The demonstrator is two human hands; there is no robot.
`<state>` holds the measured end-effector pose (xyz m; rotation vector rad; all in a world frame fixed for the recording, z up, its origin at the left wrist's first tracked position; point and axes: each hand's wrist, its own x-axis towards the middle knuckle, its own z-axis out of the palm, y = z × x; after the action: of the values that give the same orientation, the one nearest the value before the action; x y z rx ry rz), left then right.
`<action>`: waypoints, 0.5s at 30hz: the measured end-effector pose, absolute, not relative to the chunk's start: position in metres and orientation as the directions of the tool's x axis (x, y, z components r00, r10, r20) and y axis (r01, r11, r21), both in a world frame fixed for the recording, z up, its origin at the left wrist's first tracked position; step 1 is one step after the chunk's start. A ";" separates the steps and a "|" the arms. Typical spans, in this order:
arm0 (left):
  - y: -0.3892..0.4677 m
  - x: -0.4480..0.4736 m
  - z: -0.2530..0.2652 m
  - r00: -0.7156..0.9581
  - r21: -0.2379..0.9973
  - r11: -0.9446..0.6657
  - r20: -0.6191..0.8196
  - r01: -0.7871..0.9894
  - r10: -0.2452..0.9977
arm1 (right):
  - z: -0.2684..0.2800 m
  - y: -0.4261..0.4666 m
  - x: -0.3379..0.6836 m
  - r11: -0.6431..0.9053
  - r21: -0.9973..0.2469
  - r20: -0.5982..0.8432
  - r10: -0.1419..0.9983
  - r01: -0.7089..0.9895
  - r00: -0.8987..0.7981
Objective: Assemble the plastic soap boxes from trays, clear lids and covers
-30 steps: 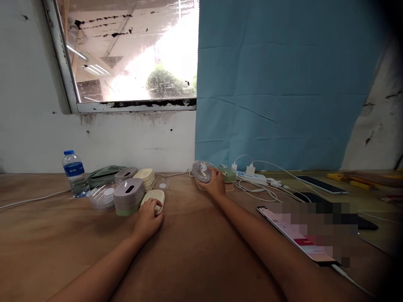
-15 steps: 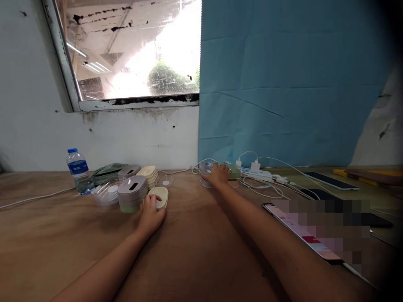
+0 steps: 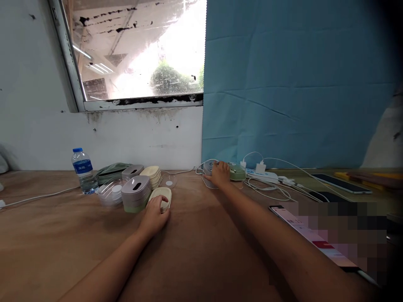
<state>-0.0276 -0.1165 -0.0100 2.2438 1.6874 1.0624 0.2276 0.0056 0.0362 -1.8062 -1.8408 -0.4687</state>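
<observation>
My left hand (image 3: 156, 213) lies at a small cream oblong lid or tray (image 3: 165, 193) flat on the table, its fingers and thumb closed around the near end. Just left of that hand stand stacked lilac containers with slotted lids (image 3: 136, 186), with a green one at the bottom. Farther out, my right hand (image 3: 221, 173) curls its fingers over a grey round-topped container (image 3: 208, 168) by the wall; its fingertips are partly hidden. Touching close on the right is a green-topped container (image 3: 237, 171). Behind my left hand rises a stack of cream pieces (image 3: 152, 174).
Clear plastic bowls (image 3: 110, 191), a water bottle (image 3: 84, 172) and a green pouch (image 3: 110, 172) stand at left. A clear round disc (image 3: 169, 181) lies mid-back. On the right are a power strip (image 3: 262, 175), looped white cables (image 3: 267, 191) and phones (image 3: 341, 183).
The whole view has shifted slightly to the right. My right fingers look more curled over the grey container. My left hand stays at the cream piece.
</observation>
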 end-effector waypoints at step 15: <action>-0.101 -0.045 -0.017 0.234 0.476 -0.438 0.428 0.762 0.873 | -0.011 -0.013 0.109 0.543 0.035 0.473 0.731 0.839 -0.492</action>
<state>-0.0446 -0.1013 -0.0172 2.3308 1.5622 0.9858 0.1090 -0.0129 -0.0105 -1.2807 -2.3790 -0.3660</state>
